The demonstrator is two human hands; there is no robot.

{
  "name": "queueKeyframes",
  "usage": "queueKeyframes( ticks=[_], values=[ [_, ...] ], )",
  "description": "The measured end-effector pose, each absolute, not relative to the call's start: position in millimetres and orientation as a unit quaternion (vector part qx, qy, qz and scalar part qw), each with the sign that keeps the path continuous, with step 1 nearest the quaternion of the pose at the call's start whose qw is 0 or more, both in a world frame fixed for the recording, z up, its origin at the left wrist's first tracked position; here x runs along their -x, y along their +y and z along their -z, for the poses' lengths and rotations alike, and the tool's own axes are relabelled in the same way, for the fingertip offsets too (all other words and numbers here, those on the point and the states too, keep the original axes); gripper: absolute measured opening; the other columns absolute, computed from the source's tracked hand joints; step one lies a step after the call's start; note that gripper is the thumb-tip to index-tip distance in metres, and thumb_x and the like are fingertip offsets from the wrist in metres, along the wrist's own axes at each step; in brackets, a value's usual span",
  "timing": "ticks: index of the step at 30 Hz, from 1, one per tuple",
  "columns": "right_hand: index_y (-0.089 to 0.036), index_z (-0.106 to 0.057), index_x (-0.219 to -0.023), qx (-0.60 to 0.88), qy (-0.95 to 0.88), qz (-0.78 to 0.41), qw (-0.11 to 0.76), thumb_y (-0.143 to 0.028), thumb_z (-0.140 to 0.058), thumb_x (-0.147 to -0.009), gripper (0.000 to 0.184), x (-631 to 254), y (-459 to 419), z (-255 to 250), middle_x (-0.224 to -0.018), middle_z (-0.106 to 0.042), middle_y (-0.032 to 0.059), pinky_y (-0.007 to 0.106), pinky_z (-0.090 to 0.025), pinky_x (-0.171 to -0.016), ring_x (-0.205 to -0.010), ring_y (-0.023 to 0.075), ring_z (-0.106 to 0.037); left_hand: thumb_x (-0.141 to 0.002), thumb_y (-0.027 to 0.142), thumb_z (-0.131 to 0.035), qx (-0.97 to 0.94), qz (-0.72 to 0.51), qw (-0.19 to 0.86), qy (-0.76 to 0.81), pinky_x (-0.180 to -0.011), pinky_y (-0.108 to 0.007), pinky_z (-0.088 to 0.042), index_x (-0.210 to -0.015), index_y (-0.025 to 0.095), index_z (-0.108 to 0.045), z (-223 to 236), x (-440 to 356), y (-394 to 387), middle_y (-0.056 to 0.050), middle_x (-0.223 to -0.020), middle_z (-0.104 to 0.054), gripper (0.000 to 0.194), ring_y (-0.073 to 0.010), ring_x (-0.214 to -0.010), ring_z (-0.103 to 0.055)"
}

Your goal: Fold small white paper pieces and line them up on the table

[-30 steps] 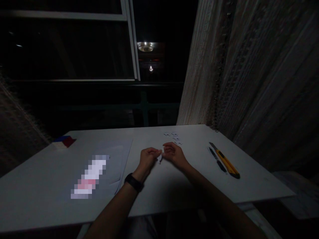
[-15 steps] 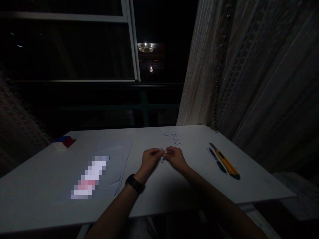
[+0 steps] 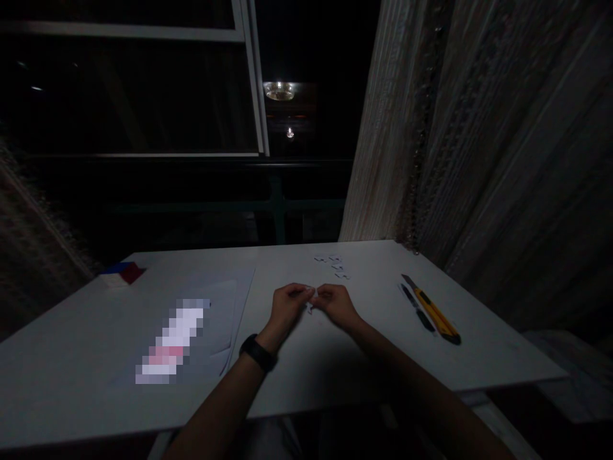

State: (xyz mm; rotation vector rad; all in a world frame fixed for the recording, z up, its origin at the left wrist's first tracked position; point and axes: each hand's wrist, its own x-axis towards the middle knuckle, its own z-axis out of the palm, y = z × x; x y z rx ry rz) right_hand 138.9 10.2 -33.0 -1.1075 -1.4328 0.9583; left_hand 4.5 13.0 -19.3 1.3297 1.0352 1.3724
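on my feed: two bare hands, left hand [image 3: 288, 305] and right hand [image 3: 336, 304], fingertips pinched closed together around one small, thin white piece [image 3: 309, 308], over the middle of the white table [image 3: 383, 275]. toward the table's far edge i count four white cut-outs [image 3: 339, 268], irregular, paper-like. table's right side: one yellow cutter [image 3: 435, 313], one slim pen [image 3: 416, 306]. far left corner: one blue-white-red block [image 3: 122, 273].

We are slanting our left forearm [image 3: 220, 399] and right forearm [image 3: 412, 374] inward, one from the near left, the other from the near right. Our left hand [image 3: 286, 308] and right hand [image 3: 339, 304] are facing each other, fingertips [image 3: 310, 292] almost meeting; we are curling our fingers and pinching with both, backs showing.
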Motion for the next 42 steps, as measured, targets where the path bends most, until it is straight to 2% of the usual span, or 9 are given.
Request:
queueKeyframes(
  ticks=[3, 7, 14, 20, 24, 27, 30, 36, 42],
  values=[
    [-0.014, -0.055, -0.057, 0.458, -0.583, -0.425, 0.519, -0.033, -0.069, -0.052, 0.023, -138, 10, 32, -0.05, -0.056, -0.0017, 0.022, -0.041, -0.048, -0.049, 0.0116, -0.054, -0.052, 0.026, -0.073, -0.533, -0.562, 0.471, 0.423, -0.059, -0.024, -0.043, -0.072, 0.013, -0.068, 19, -4, 13, -0.005, -0.067, -0.065, 0.025, -0.0134, -0.062, -0.058],
    [-0.014, -0.053, -0.055, 0.45, -0.568, -0.461, 0.512, -0.036, -0.071, -0.05, 0.028, -136, 9, 32, -0.049, -0.057, -0.0007, 0.023, -0.042, -0.047, -0.049, 0.0133, -0.057, -0.05, 0.026, -0.074, -0.511, -0.569, 0.479, 0.432, -0.053, -0.022, -0.041, -0.076, 0.012, -0.068, 15, -5, 11, -0.003, -0.061, -0.062, 0.03, -0.0111, -0.054, -0.055],
    [-0.014, -0.051, -0.053, 0.436, -0.577, -0.474, 0.502, -0.037, -0.07, -0.053, 0.03, -135, 8, 33, -0.047, -0.057, -0.0004, 0.022, -0.042, -0.047, -0.047, 0.0131, -0.057, -0.049, 0.026, -0.074, -0.507, -0.571, 0.486, 0.426, -0.046, -0.02, -0.037, -0.082, 0.011, -0.067, 12, -4, 9, 0.001, -0.052, -0.057, 0.037, -0.0078, -0.044, -0.049],
    [-0.015, -0.05, -0.053, 0.437, -0.579, -0.474, 0.499, -0.038, -0.07, -0.053, 0.03, -133, 3, 28, -0.047, -0.056, -0.0011, 0.023, -0.043, -0.047, -0.048, 0.0147, -0.059, -0.049, 0.026, -0.075, -0.512, -0.567, 0.478, 0.433, -0.045, -0.021, -0.037, -0.085, 0.011, -0.067, 12, -2, 9, 0.002, -0.049, -0.055, 0.04, -0.0082, -0.044, -0.048],
    [-0.015, -0.053, -0.054, 0.435, -0.58, -0.462, 0.511, -0.034, -0.067, -0.056, 0.024, -134, 5, 28, -0.049, -0.059, -0.0003, 0.024, -0.043, -0.049, -0.05, 0.0143, -0.058, -0.05, 0.026, -0.075, -0.519, -0.568, 0.48, 0.422, -0.051, -0.023, -0.041, -0.086, 0.012, -0.067, 10, -3, 8, -0.001, -0.055, -0.06, 0.039, -0.0101, -0.049, -0.053],
    [-0.015, -0.059, -0.058, 0.445, -0.596, -0.415, 0.524, -0.029, -0.065, -0.059, 0.015, -138, 9, 30, -0.054, -0.062, 0.0007, 0.025, -0.044, -0.053, -0.054, 0.0149, -0.059, -0.049, 0.025, -0.076, -0.535, -0.561, 0.479, 0.412, -0.058, -0.025, -0.045, -0.085, 0.012, -0.068, 10, -3, 9, -0.005, -0.066, -0.065, 0.04, -0.0134, -0.059, -0.058],
    [-0.016, -0.066, -0.067, 0.469, -0.635, -0.319, 0.524, -0.024, -0.06, -0.064, 0.01, -144, 11, 30, -0.063, -0.066, 0.0026, 0.028, -0.046, -0.061, -0.062, 0.0171, -0.061, -0.046, 0.024, -0.077, -0.553, -0.549, 0.48, 0.403, -0.064, -0.029, -0.047, -0.081, 0.011, -0.068, 12, -3, 9, -0.009, -0.075, -0.067, 0.038, -0.017, -0.066, -0.06],
    [-0.022, -0.07, -0.075, 0.439, -0.73, -0.125, 0.509, -0.011, -0.054, -0.069, 0.02, -151, 7, 26, -0.082, -0.069, 0.0032, 0.032, -0.045, -0.077, -0.08, 0.0186, -0.061, -0.049, 0.028, -0.076, -0.596, -0.533, 0.472, 0.371, -0.075, -0.034, -0.047, -0.077, 0.011, -0.069, 16, -1, 11, -0.01, -0.079, -0.068, 0.034, -0.0204, -0.074, -0.061],
    [-0.024, -0.069, -0.079, 0.429, -0.761, -0.085, 0.48, -0.012, -0.054, -0.073, 0.021, -150, 5, 24, -0.083, -0.069, 0.0021, 0.031, -0.046, -0.077, -0.08, 0.0169, -0.06, -0.048, 0.027, -0.077, -0.632, -0.556, 0.388, 0.375, -0.076, -0.035, -0.046, -0.057, 0.018, -0.069, 17, 1, 14, -0.008, -0.074, -0.067, 0.016, -0.0211, -0.075, -0.06]
  ],
)
